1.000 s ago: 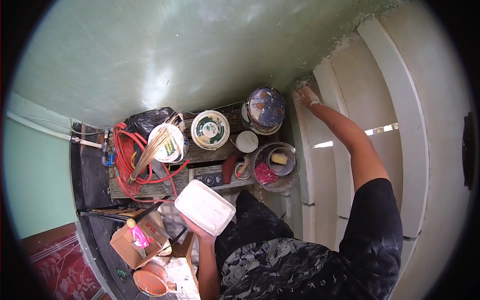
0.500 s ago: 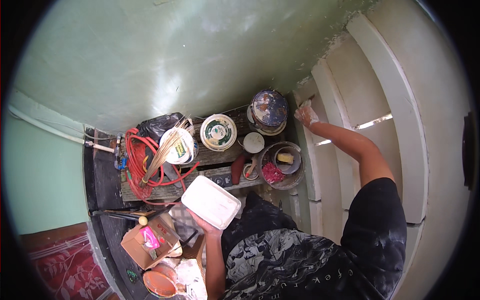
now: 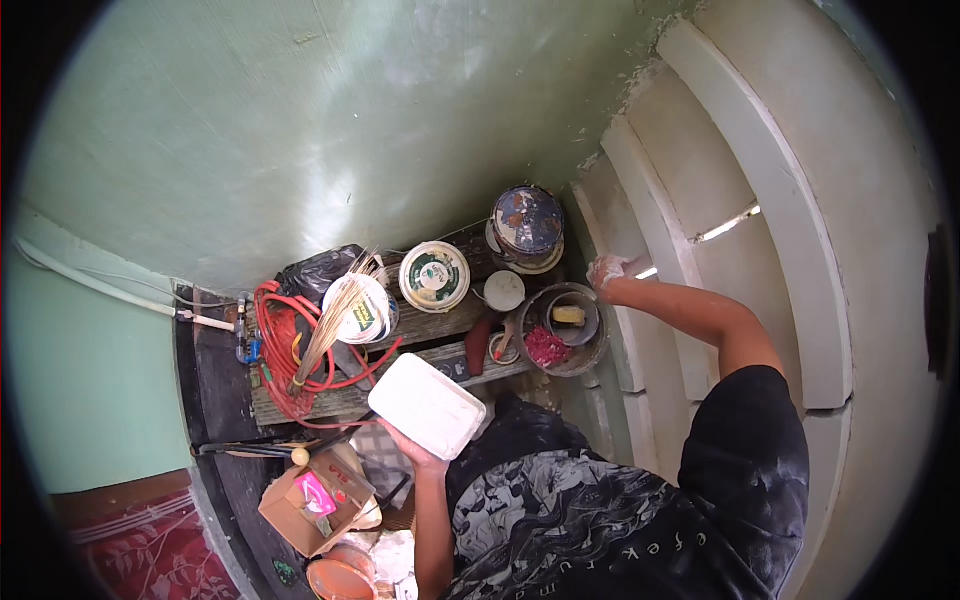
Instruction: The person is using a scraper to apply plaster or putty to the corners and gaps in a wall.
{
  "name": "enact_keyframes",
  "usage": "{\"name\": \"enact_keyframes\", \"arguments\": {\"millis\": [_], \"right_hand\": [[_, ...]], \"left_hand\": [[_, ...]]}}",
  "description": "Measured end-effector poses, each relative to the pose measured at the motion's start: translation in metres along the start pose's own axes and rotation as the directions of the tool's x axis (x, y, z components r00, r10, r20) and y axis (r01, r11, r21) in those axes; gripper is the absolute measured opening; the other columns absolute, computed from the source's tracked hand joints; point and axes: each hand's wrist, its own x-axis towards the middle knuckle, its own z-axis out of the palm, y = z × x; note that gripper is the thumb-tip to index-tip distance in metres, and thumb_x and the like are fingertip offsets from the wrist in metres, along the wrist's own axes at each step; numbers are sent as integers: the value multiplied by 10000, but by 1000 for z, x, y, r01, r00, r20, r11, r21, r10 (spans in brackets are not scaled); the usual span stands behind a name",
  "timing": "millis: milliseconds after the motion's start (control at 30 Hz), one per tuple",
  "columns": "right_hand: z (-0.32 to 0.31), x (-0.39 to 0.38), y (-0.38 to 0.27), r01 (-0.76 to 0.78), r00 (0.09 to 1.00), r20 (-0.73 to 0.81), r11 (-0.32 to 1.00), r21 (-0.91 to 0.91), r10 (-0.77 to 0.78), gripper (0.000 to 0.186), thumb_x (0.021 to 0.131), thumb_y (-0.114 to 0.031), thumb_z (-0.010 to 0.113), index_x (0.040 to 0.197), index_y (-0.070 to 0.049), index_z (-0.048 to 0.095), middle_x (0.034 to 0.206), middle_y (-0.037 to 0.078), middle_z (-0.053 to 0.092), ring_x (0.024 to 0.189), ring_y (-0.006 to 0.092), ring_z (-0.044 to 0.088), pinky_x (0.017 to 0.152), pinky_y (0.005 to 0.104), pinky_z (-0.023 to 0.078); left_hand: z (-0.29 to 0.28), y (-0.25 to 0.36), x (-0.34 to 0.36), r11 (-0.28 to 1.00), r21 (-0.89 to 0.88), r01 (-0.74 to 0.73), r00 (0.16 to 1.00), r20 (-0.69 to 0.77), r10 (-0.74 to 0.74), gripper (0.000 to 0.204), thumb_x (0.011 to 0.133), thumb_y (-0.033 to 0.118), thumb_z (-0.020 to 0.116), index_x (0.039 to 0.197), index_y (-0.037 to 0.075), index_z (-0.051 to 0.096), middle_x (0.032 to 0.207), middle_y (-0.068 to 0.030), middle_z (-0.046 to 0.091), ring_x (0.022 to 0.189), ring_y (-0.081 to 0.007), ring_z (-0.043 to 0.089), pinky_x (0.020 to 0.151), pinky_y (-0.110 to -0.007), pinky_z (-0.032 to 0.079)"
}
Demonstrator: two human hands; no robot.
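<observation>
Plank bench, red hose and basin beyond white tray

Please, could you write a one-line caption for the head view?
The left hand holds a white rectangular tray; the white-smeared right hand is near a pale slatted wall.

Two hands, one holding white tray

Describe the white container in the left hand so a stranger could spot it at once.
Start at the person's black shirt, bottom centre, and go to the left hand just beyond its left side. That hand holds the white container: rectangular with rounded corners, unlike the round buckets standing beyond it.
</observation>
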Motion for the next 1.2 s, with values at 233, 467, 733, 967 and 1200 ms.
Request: {"name": "enact_keyframes", "arguments": {"millis": [233, 467, 733, 967, 1200], "right_hand": [[-19, -19, 9, 57, 949, -308, 997, -52, -70, 239, 891, -222, 561, 1106, -152, 637, 1093, 44, 634, 1042, 257, 611, 831, 541, 490], [1, 77, 60, -141, 914, -405, 933, -331, -5, 355, 932, -283, 501, 1265, -174, 560, 1317, 63, 535, 1218, 300, 504, 961, 544, 411], [16, 101, 32, -30, 998, 39, 956, -293, 43, 330, 903, -270, 549, 1217, -190, 613, 1176, 24, 619, 1077, 283, 603, 865, 629, 452], [-8, 71, 14, -42, 999, -36, 979, -202, 36, 394, 933, -263, 501, 1322, -202, 523, 1311, 37, 545, 1194, 282, 530, 942, 620, 403], [44, 121, 47, -36, 994, -112, 942, -332, -2, 450, 951, -282, 470, 1389, -181, 454, 1403, 33, 477, 1294, 276, 444, 1020, 619, 321]], "left_hand": [[12, 16, 11, 999, -12, 43, 989, 143, -41, 828, 896, 724, 283, 1483, 139, 290, 1483, -72, 383, 1310, -323, 432, 1071, -498, 377], [18, 18, 13, 994, 74, 81, 996, 26, -83, 807, 908, 706, 285, 1480, 138, 296, 1482, -74, 385, 1308, -318, 435, 1075, -492, 372], [6, 5, 2, 995, 78, 67, 997, 29, -69, 758, 936, 667, 268, 1483, 142, 291, 1480, -60, 390, 1314, -307, 429, 1096, -465, 348], [-2, 14, -5, 999, 35, 20, 999, -36, -19, 773, 932, 677, 264, 1478, 131, 296, 1469, -72, 398, 1298, -307, 449, 1078, -462, 375], [-2, 20, -3, 999, 40, -17, 999, -51, 19, 781, 929, 683, 259, 1481, 132, 292, 1474, -75, 393, 1302, -309, 444, 1085, -461, 368]]}}
